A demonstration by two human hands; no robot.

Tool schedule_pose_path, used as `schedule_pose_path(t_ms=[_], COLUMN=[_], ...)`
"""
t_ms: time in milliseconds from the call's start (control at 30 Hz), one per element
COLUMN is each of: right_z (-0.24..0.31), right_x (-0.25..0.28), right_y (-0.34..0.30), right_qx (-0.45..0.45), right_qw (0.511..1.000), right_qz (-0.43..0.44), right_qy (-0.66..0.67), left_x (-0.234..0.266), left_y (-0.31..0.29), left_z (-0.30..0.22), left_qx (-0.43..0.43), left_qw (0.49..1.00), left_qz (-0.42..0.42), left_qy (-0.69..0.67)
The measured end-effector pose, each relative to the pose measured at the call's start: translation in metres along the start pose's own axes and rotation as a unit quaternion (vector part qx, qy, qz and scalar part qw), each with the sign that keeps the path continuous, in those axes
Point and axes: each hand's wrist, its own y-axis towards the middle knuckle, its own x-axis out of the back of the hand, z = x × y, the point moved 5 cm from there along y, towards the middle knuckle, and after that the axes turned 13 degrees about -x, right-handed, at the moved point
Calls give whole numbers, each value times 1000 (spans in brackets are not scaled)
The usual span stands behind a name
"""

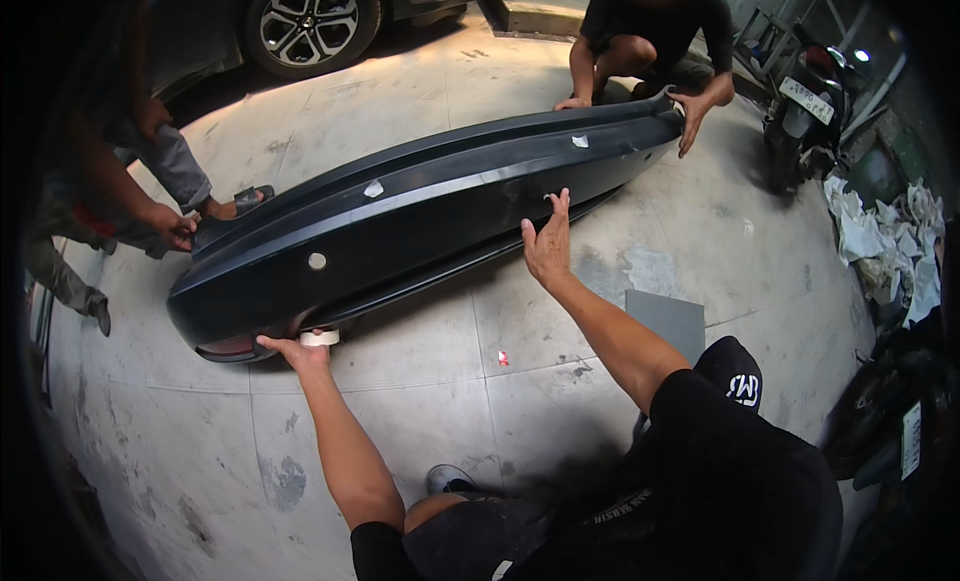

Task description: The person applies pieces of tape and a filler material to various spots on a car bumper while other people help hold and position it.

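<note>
A long black car bumper lies slanted across the middle, held up by several hands. My left hand is at its near left end, thumb stretched against the lower edge beside a dark red reflector. A white roll of tape sits at the fingers of that hand, which are partly hidden. My right hand is raised, fingers extended, in front of the bumper's near face; whether the fingertips touch it I cannot tell. Patches of white tape stick to the bumper, and a round hole pierces it.
One person crouches at the far right, gripping that bumper end; another person's hand is at the left end. A dark car stands behind. Motorcycles, crumpled paper, a grey panel and a black cap are at right.
</note>
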Motion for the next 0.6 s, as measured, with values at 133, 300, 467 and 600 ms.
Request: schedule_pose_path(t_ms=[133,300,467,600], right_z=[58,133,104,38], right_x=[-24,-52,-35,-17], right_y=[-19,-54,-8,37], right_qx=[5,163,159,52], right_qw=[997,975,983,993], right_qz=[-37,58,15,-85], right_qy=[63,138,94,62], left_x=[1,-1,7,8], left_y=[1,-3,10,12], left_z=[-10,-14,-21,-14], left_qx=[-22,-1,13,28], left_qw=[999,997,994,990], left_qz=[-14,-34,-36,-62], left_qy=[38,67,101,124])
